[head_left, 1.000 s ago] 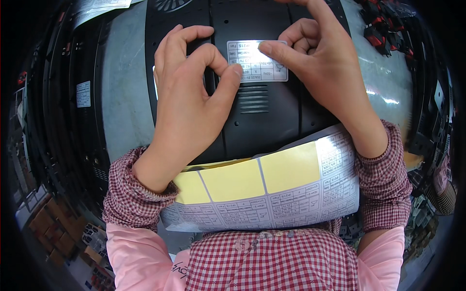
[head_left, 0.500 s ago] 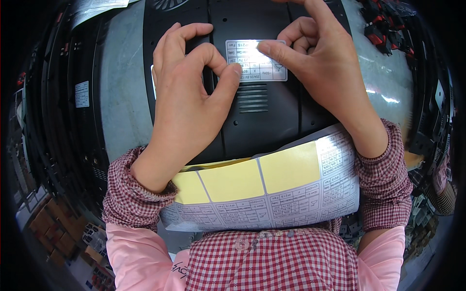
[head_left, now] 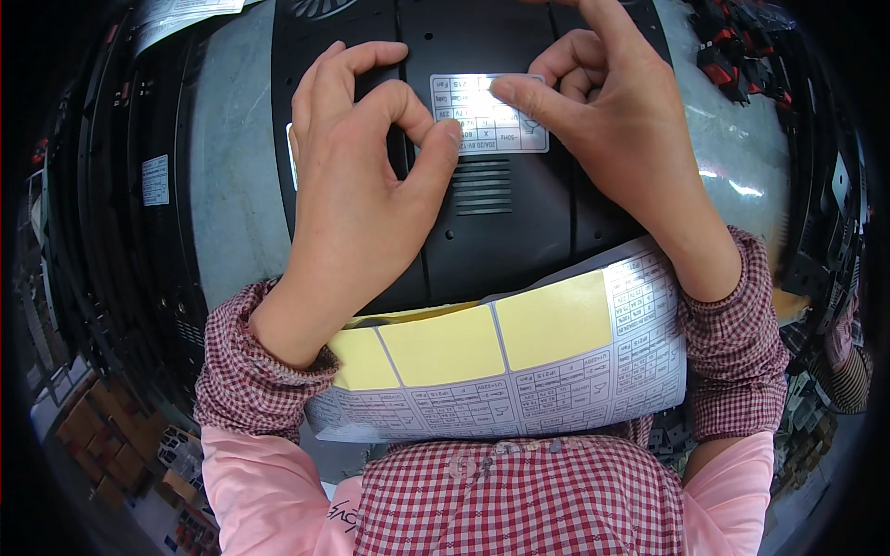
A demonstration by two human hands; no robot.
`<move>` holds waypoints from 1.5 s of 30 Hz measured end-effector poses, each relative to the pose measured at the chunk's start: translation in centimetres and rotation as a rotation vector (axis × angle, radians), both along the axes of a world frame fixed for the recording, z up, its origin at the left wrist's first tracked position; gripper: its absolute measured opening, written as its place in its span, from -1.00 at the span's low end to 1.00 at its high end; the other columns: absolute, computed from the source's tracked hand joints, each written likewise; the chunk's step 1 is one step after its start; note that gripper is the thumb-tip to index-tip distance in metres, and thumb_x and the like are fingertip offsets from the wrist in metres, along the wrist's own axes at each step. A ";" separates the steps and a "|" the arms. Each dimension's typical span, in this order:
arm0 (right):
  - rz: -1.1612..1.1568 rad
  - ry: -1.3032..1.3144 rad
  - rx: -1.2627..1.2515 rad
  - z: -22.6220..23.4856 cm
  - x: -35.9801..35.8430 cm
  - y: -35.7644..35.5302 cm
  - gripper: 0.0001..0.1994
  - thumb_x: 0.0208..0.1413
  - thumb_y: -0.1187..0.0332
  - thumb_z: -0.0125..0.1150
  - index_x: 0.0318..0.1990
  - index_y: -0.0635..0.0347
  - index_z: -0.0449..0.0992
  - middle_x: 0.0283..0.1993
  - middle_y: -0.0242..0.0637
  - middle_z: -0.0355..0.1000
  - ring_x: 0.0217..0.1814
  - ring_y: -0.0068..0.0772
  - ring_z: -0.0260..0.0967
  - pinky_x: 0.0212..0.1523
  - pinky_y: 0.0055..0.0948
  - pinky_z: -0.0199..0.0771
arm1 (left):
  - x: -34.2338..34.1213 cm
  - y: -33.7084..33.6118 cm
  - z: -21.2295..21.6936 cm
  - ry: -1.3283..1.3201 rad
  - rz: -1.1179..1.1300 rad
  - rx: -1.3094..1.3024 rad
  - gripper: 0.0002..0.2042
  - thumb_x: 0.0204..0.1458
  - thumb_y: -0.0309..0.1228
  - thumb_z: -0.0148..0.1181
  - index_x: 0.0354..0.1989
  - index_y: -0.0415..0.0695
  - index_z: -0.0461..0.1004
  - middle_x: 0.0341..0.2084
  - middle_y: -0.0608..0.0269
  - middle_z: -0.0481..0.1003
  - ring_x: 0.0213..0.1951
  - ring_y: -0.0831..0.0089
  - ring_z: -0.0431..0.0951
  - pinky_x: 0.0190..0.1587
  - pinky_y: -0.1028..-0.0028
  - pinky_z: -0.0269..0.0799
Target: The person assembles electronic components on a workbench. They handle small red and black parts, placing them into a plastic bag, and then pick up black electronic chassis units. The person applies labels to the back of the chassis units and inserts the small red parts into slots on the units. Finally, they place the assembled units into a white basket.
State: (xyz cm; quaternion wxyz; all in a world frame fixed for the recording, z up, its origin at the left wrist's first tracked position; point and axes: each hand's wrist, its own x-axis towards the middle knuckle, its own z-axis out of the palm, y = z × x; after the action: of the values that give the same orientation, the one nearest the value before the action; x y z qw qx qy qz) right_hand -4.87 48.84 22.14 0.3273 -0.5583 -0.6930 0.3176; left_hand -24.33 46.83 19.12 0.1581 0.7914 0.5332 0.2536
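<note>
Label (head_left: pixel 489 113): white rectangle with a printed grid, glare washing out its upper middle. It lies flat on the black casing (head_left: pixel 519 232), near the casing's top centre, just above a set of vent slits (head_left: pixel 482 188).

Left hand (head_left: pixel 357 199): palm down on the casing, fingers curled. Thumb tip presses at the label's lower left edge; the bent index finger arches beside the label's left end. Nothing clasped — loosely curled, only touching.

Right hand (head_left: pixel 616 130): comes in from the right, index fingertip flat on the label's top edge near its middle. Other fingers fold back above the casing. No grasp here either; the finger presses, nothing is enclosed.

Sheet (head_left: pixel 505 366): label backing, lying across the lap under both wrists. Its upper row shows bare yellow squares; lower rows and right end carry white printed labels. It curls over the casing's near edge.

Casing rests on a grey bench (head_left: pixel 236 204). Checked red-and-white cuffs cover both wrists, pink sleeves below.
</note>
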 end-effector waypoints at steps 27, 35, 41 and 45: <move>0.088 -0.149 0.386 -2.4 2.7 1.2 -0.45 0.04 0.54 0.38 0.21 0.17 0.34 -0.33 -0.33 0.37 -0.40 -0.61 0.33 -0.42 -0.65 0.32 | 0.1 0.1 0.0 0.095 -0.013 0.059 -0.65 0.07 -0.34 0.29 -0.01 -0.15 0.37 0.28 -0.01 0.25 0.35 -0.05 0.14 0.35 0.07 -0.02; 0.388 -0.246 -0.066 2.8 7.2 -3.7 -0.77 0.00 0.35 0.41 -0.22 0.24 0.57 -0.43 -0.31 0.51 -0.30 -0.31 0.46 -0.20 -0.33 0.38 | 1.2 -0.4 1.3 0.391 -0.531 -0.036 -0.32 0.18 0.00 0.06 0.44 -0.02 0.14 0.46 0.18 0.06 0.49 0.18 -0.04 0.45 -0.10 -0.33; 0.580 0.003 -0.379 4.0 9.0 -5.3 -0.76 0.07 0.22 0.38 -0.30 0.22 0.58 -0.43 -0.19 0.50 -0.41 -0.22 0.45 -0.35 -0.34 0.43 | 0.8 0.2 1.1 0.108 -0.723 -0.156 -0.52 0.16 -0.33 0.14 0.28 -0.06 0.38 0.35 0.26 0.29 0.43 0.18 0.15 0.46 -0.02 -0.16; 0.631 0.023 -0.394 6.3 9.8 -5.8 -0.81 0.07 0.35 0.38 -0.23 0.26 0.59 -0.41 -0.21 0.52 -0.35 -0.34 0.51 -0.30 -0.42 0.49 | 0.8 0.4 3.7 -0.006 -0.687 -0.358 -0.65 0.17 -0.41 0.14 0.15 -0.12 0.50 0.20 0.16 0.45 0.39 0.11 0.22 0.46 0.01 -0.14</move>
State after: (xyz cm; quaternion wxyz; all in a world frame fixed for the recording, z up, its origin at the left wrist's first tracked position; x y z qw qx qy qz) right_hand 4.90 42.99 28.42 0.1072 -0.3658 -0.7529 0.5365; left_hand -23.55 47.21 22.78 0.3711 0.8831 0.2724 0.0910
